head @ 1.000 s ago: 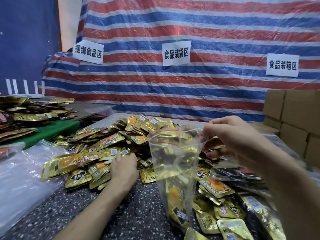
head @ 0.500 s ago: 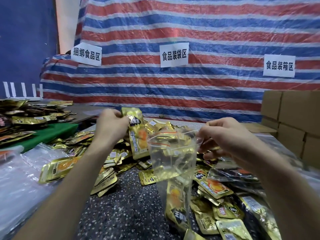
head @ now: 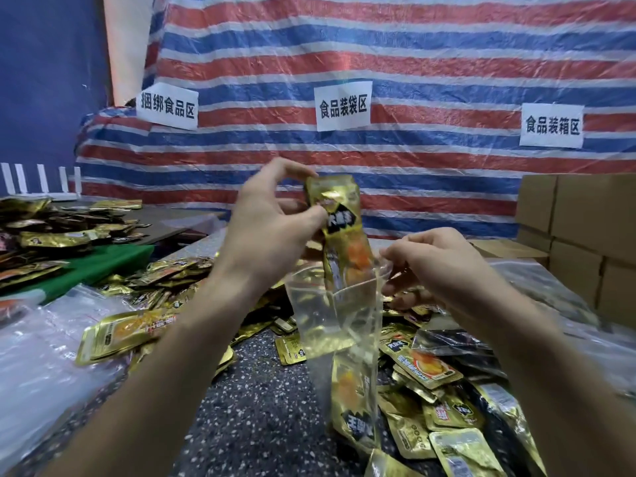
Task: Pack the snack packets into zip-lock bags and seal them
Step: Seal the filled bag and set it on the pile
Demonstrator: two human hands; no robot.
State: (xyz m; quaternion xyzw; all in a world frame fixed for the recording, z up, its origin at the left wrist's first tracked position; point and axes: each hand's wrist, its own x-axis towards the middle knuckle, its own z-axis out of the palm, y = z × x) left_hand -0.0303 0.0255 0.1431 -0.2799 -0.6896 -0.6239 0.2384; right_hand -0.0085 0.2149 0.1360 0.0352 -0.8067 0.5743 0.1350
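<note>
My left hand [head: 272, 228] pinches the top of a gold snack packet [head: 339, 218] held upright, its lower end inside the mouth of a clear zip-lock bag [head: 335, 315]. My right hand [head: 437, 259] pinches the right rim of the bag and holds it open above the table. Another gold packet [head: 354, 407] lies in the bottom of the bag. Loose gold packets [head: 127, 332] are heaped on the speckled table [head: 258, 407] to the left, and several more [head: 433, 390] lie to the right.
Clear plastic bags [head: 31, 356] lie at the left edge. More gold packets [head: 51, 232] sit on a green-covered surface at the far left. Cardboard boxes [head: 585, 235] stand at the right. A striped tarp [head: 378, 63] with paper signs hangs behind.
My left hand picked a gold packet from the pile, lifted it and carried it right to the bag mouth. My right hand kept the bag open.
</note>
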